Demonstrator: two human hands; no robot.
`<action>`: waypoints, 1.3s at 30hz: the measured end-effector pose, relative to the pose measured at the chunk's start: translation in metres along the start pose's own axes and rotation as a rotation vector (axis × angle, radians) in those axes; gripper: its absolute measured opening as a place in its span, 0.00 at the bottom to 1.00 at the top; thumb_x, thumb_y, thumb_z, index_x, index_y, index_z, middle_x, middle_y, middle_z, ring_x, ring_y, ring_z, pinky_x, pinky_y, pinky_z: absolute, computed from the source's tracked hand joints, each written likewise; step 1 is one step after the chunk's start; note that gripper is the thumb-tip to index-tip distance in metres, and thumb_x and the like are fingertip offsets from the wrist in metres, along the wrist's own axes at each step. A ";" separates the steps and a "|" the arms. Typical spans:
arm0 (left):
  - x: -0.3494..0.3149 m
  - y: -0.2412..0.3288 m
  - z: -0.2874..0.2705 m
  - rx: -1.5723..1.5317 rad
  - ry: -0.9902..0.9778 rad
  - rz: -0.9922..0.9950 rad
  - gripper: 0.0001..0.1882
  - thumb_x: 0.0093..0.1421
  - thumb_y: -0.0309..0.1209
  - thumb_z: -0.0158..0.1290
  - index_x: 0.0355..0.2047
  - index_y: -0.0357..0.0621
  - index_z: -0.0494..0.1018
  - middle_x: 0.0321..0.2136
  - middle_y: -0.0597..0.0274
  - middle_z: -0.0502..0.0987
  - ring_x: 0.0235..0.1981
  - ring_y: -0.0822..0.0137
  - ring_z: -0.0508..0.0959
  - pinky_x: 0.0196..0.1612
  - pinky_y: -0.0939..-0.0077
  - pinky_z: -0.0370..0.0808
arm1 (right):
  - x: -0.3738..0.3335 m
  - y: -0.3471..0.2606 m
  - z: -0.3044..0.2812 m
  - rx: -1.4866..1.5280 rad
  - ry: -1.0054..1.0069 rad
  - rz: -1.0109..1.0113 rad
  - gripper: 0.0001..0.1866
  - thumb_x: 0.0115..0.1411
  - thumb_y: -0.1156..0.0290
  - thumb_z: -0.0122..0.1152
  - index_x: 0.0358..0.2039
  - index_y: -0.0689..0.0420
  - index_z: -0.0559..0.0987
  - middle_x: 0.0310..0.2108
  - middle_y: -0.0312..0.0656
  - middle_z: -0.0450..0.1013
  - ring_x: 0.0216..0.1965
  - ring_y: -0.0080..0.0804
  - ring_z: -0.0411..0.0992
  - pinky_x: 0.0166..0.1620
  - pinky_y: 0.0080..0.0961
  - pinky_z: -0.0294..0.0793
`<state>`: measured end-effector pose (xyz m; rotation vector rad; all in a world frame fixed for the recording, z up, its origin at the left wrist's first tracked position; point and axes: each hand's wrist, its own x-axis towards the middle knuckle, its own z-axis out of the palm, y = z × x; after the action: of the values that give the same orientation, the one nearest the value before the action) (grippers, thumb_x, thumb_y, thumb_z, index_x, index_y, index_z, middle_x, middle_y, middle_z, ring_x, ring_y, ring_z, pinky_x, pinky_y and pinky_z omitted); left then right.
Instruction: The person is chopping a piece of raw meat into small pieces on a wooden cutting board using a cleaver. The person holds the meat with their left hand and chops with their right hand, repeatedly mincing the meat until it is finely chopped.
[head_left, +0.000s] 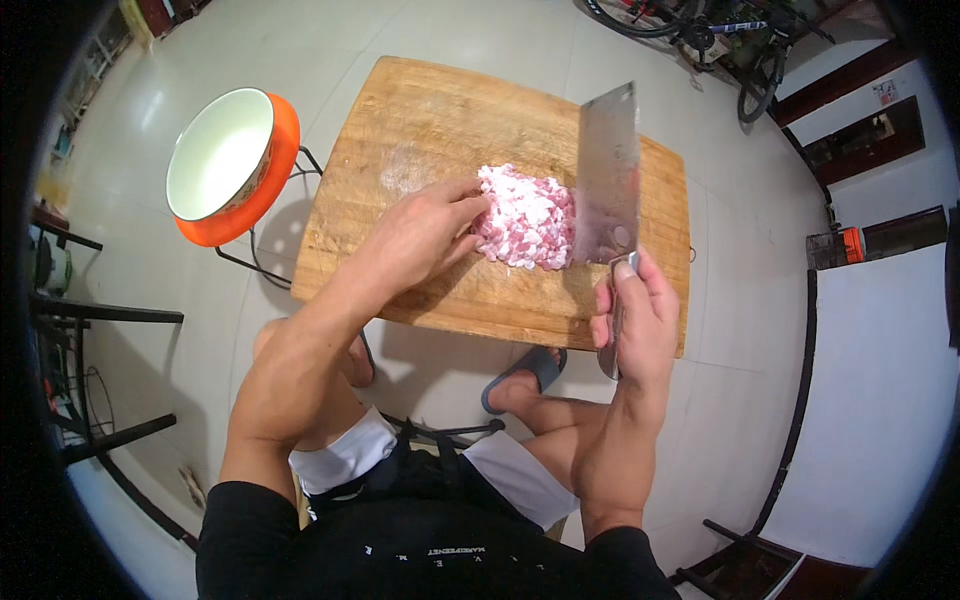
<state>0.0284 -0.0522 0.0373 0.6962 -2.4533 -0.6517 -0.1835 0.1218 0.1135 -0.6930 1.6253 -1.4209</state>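
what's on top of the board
Chopped meat lies on the board, between the left hand and the cleaver in the right hand. The board under the meat and behind the cleaver is hidden.

— Condition of the meat (527, 222)?
— Chopped small, pink and white, gathered in one heap near the middle of the wooden board (450, 100).
— And the cleaver (608, 170)?
— Broad grey blade along the heap's right side; handle toward the board's near edge.
— Board?
— Pale patch left of the heap.

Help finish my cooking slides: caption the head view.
Left hand at a pile of chopped pink meat on a brown wooden board; right hand grips a rectangular steel cleaver.
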 end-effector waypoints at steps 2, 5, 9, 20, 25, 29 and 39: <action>0.002 0.005 -0.004 0.015 -0.047 -0.011 0.21 0.63 0.30 0.65 0.55 0.39 0.79 0.59 0.49 0.78 0.56 0.45 0.81 0.57 0.55 0.81 | 0.002 0.009 -0.001 0.015 0.017 -0.058 0.20 0.77 0.70 0.53 0.66 0.60 0.76 0.25 0.31 0.69 0.15 0.16 0.63 0.19 0.17 0.64; 0.004 0.012 -0.006 -0.004 -0.099 -0.058 0.24 0.64 0.30 0.65 0.60 0.42 0.79 0.63 0.49 0.77 0.59 0.45 0.80 0.60 0.56 0.80 | 0.018 0.019 0.003 -0.174 -0.065 0.085 0.21 0.78 0.69 0.52 0.67 0.60 0.75 0.25 0.31 0.69 0.16 0.16 0.63 0.19 0.17 0.62; 0.001 0.011 -0.008 0.008 -0.094 -0.070 0.23 0.64 0.31 0.64 0.59 0.41 0.78 0.62 0.49 0.77 0.58 0.44 0.80 0.59 0.56 0.81 | 0.001 0.003 0.008 -0.046 0.003 0.064 0.21 0.79 0.66 0.53 0.68 0.59 0.75 0.24 0.31 0.68 0.16 0.16 0.63 0.19 0.18 0.63; 0.001 0.021 -0.009 -0.020 -0.113 -0.070 0.21 0.64 0.31 0.65 0.56 0.42 0.78 0.61 0.51 0.77 0.58 0.44 0.80 0.58 0.54 0.80 | 0.001 0.009 -0.007 -0.016 -0.009 0.041 0.16 0.80 0.62 0.53 0.55 0.59 0.79 0.24 0.32 0.69 0.15 0.17 0.63 0.19 0.18 0.63; 0.003 0.027 -0.008 -0.018 -0.146 -0.077 0.20 0.65 0.31 0.65 0.56 0.41 0.78 0.61 0.51 0.78 0.58 0.44 0.79 0.59 0.54 0.80 | 0.014 0.021 -0.006 -0.129 -0.029 0.075 0.16 0.80 0.61 0.53 0.55 0.60 0.80 0.24 0.31 0.69 0.15 0.17 0.64 0.19 0.17 0.63; 0.001 0.017 -0.006 -0.029 -0.113 -0.048 0.19 0.65 0.30 0.64 0.56 0.41 0.78 0.60 0.51 0.78 0.58 0.44 0.80 0.59 0.55 0.80 | 0.007 0.009 -0.002 -0.107 -0.008 0.103 0.16 0.80 0.62 0.53 0.54 0.60 0.80 0.24 0.31 0.69 0.15 0.17 0.64 0.19 0.17 0.63; 0.010 0.019 0.000 -0.050 -0.102 -0.032 0.17 0.66 0.30 0.63 0.54 0.41 0.79 0.58 0.50 0.78 0.56 0.45 0.81 0.56 0.55 0.80 | 0.016 0.017 -0.011 -0.097 -0.031 0.164 0.15 0.79 0.65 0.52 0.55 0.60 0.80 0.23 0.32 0.69 0.15 0.19 0.64 0.20 0.19 0.64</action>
<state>0.0139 -0.0436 0.0512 0.6995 -2.5139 -0.7752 -0.1990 0.1171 0.0929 -0.6179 1.6953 -1.2155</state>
